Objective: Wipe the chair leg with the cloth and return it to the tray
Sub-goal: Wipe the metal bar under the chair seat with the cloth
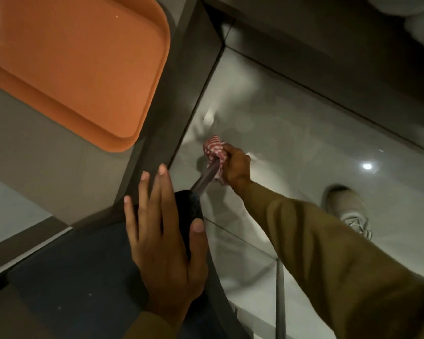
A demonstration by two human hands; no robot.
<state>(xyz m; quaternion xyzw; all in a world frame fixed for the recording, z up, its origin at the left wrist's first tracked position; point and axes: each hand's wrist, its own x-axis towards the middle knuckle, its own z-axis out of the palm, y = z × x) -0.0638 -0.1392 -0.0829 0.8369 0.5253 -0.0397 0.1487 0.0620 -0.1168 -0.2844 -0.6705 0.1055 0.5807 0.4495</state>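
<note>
Right hand [236, 165]: grip clamped on the red-striped cloth [214, 149], wrapped around the chair leg [206, 176] low down.
Left hand [164, 236]: fingers spread flat on the chair seat [78, 277].
Tray [71, 62]: on the desk, up-left of the cloth; leg's long axis slants toward the floor.

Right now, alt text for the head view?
The right hand grips a red-and-white cloth wrapped around a chair leg low near the glossy floor. The left hand rests flat on the dark seat edge. An empty orange tray sits on the table, upper left.
</note>
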